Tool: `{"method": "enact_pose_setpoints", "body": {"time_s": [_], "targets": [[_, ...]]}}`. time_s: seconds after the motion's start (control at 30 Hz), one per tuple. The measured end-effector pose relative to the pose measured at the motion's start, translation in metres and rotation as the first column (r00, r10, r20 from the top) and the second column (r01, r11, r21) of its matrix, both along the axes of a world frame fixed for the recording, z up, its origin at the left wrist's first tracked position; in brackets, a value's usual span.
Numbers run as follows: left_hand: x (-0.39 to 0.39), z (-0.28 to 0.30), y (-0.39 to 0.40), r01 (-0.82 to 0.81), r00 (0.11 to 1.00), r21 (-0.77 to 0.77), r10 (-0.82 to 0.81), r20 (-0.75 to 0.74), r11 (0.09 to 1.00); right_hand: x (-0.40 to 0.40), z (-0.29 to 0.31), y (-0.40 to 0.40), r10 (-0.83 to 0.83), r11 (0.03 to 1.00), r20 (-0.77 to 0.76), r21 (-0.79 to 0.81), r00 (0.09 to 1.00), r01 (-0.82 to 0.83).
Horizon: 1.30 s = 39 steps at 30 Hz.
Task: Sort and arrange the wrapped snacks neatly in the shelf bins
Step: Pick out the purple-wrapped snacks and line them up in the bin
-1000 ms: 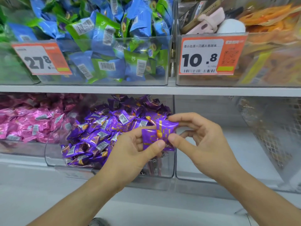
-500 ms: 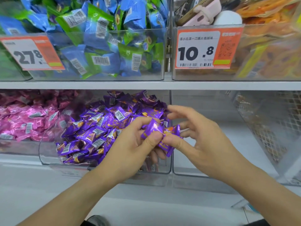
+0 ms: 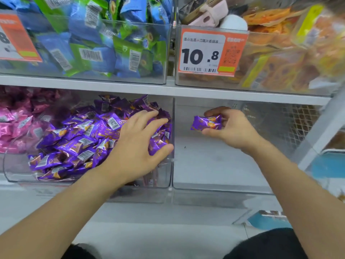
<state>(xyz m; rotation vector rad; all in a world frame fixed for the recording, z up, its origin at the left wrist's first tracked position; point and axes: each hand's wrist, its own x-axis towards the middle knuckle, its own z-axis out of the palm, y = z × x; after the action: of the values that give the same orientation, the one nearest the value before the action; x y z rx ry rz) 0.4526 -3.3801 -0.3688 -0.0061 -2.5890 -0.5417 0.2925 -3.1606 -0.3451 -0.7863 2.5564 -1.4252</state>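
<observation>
On the lower shelf [image 3: 168, 91], far left, I see a bin of pink wrapped snacks [image 3: 16, 124], blurred at the frame's edge. Next to it stands the clear bin [image 3: 162, 184] heaped with purple wrapped snacks [image 3: 78, 139], their foil glossy, with orange marks and white barcode patches facing every which way. My left hand [image 3: 138, 144] lies on the right side of that heap, fingers [image 3: 147, 116] spread wide over the pile and thumb down at the bin's right wall; whether it has one packet pinched beneath I cannot tell. Just past the divider, my right hand [image 3: 231, 128] hangs inside the neighbouring clear bin [image 3: 220, 189], where I see no other snack, and pinches a single purple snack [image 3: 206, 124] between thumb below and curled fingers above, the packet level, held clear of the bin floor. Above, the upper shelf carries a bin of blue and green packets [image 3: 104, 49] and, to the right, an orange price tag [image 3: 207, 53] reading 10.8 on a bin of orange snack bags [image 3: 291, 58]. By my judgement these sweets are light and small, with a firm core and a crinkly, slippery wrapper that yields at the crimped ends; the sure hold is across the plump middle, not the flat sealed tails, which would slide or twist. The loose heap looks likely to shift and spill inward if pressed.
</observation>
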Motion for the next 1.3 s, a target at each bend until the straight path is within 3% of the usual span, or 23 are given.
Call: {"method": "enact_pose_setpoints", "body": {"time_s": [0.07,0.17,0.3,0.53,0.97,1.17,1.3], "targets": [[-0.005,-0.008,0.003,-0.057,0.990,-0.072,0.065,0.126,0.996,-0.028,-0.023,-0.017,-0.104,0.995,0.012,0.000,0.995,0.104],[-0.007,-0.011,0.004,-0.068,0.970,-0.006,0.067,0.234,0.998,-0.053,-0.058,-0.046,-0.067,0.993,-0.075,0.097,0.995,0.075],[-0.007,-0.013,0.005,-0.067,0.974,0.020,0.061,0.219,0.998,-0.067,-0.092,-0.064,-0.036,0.983,-0.151,0.174,0.988,0.063],[-0.007,-0.016,0.002,-0.051,0.978,-0.006,0.051,0.200,0.999,-0.067,-0.120,-0.060,-0.128,0.991,-0.055,0.030,0.990,0.130],[-0.006,-0.013,0.004,-0.037,0.973,0.038,0.027,0.229,0.999,-0.061,-0.118,-0.075,-0.145,0.986,-0.103,0.068,0.984,0.152],[-0.007,-0.017,0.001,-0.019,0.979,0.054,0.008,0.205,0.998,-0.065,-0.108,-0.068,-0.231,0.963,-0.082,0.126,0.970,0.240],[-0.007,-0.015,0.001,-0.030,0.975,0.079,0.012,0.222,0.996,-0.067,-0.105,-0.065,-0.230,0.965,0.013,0.131,0.973,0.226]]}}
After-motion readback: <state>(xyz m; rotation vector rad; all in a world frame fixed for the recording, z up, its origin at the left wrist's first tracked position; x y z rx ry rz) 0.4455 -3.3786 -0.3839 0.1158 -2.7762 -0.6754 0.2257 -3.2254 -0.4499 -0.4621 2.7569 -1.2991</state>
